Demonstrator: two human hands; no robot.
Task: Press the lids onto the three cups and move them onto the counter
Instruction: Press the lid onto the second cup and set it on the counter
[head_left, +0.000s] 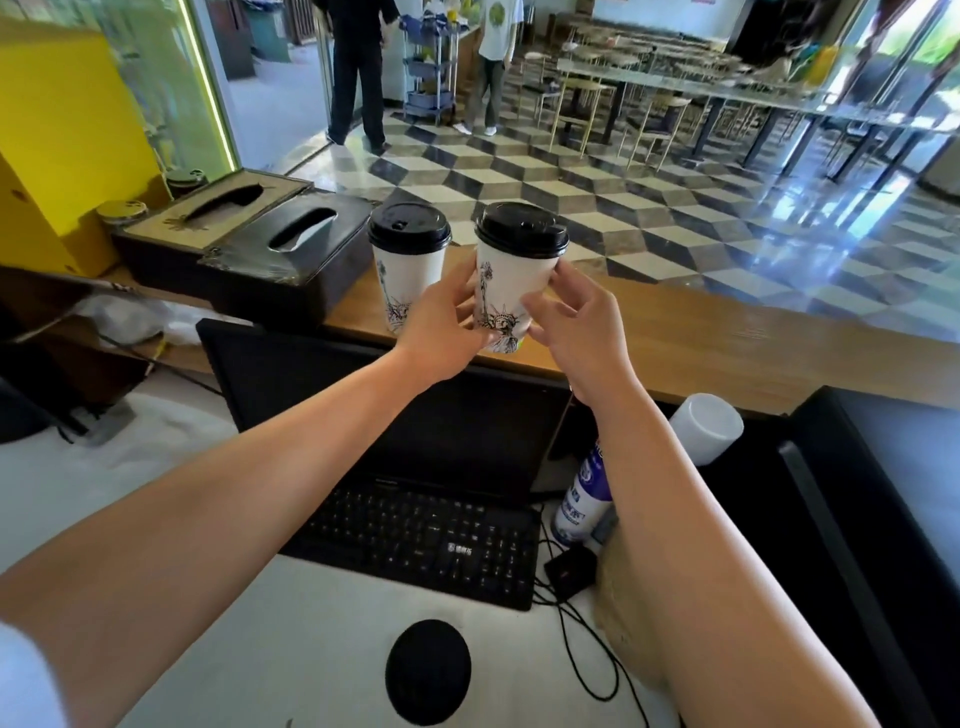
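Nearest, on the white lower worktop (322, 665), lies a black round disc (428, 670), perhaps a lid. I cannot tell, and no third cup is in view. Beyond it sit a black keyboard (421, 540) and, to the right, a spray can (582, 493) beside the back of a black monitor (363, 410).

Both forearms reach over the monitor to the held cup (506, 283). It is upright, its long axis vertical, with its black lid (521, 229) seated. The left hand (441, 317) wraps curled fingers round the cup's lower left wall. The right hand (576, 322) sets its thumb and looser, spread fingers on the right wall, so the cup lies between the two palms.

The cup's base is at the near edge of the wooden counter (701, 338); whether it rests there I cannot tell. Just to its left, close but apart, the standing cup (408, 280), also lidded, is on the counter beside a dark tissue box (291, 249). The lids hide whatever is in either cup. Setting the held cup down likely calls for keeping that gap from its neighbour.
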